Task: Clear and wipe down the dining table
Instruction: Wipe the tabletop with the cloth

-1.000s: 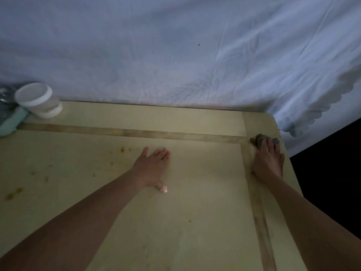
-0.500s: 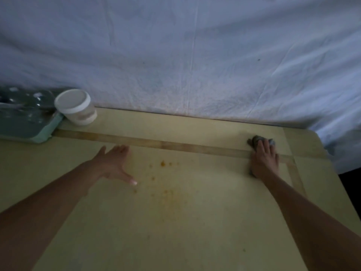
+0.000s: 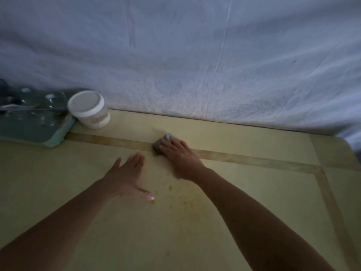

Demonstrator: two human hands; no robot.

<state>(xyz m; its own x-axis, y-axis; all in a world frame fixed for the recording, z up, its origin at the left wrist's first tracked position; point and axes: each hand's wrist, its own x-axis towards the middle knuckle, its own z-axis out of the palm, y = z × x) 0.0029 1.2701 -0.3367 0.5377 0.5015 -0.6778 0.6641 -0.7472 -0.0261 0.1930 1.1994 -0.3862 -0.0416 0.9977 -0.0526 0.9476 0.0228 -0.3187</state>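
The pale yellow dining table [image 3: 244, 202] fills the lower view, crossed by darker inlaid strips. A small grey cloth [image 3: 161, 144] lies on the far strip near the middle. My right hand [image 3: 180, 158] presses flat on it, fingers over the cloth. My left hand [image 3: 128, 174] rests flat on the table just left of it, fingers spread, holding nothing. Orange-brown stains [image 3: 175, 198] dot the table surface between my two forearms.
A white lidded tub [image 3: 88, 109] stands at the table's far left edge. Next to it sits a pale green tray [image 3: 35, 126] with shiny cutlery. A white sheet [image 3: 195, 65] hangs behind the table. The rounded table corner [image 3: 343, 145] is at far right.
My right hand has slid the cloth leftward along the far strip, from near the right corner to the middle. The view has swung left too, bringing the tray and tub into sight.
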